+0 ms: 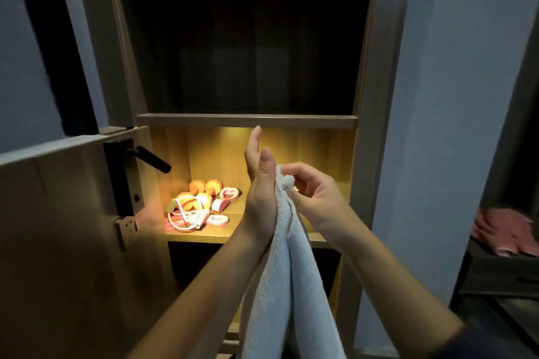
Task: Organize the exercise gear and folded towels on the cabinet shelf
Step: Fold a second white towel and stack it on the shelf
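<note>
White terry towel (280,285) hangs near, before the lit shelf (230,234); right hand (315,192) pinches its top corner, left hand (259,183) seemingly flat alongside. Match edges squarely, then shelve right of the gear (198,204)

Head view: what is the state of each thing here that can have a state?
white towel, unfolded, hanging down.
left hand, fingers straight, flat against the towel.
right hand, pinches the towel's top edge.
exercise gear, loose heap on the lit shelf.
door, open.
pink cloth, crumpled.
</note>
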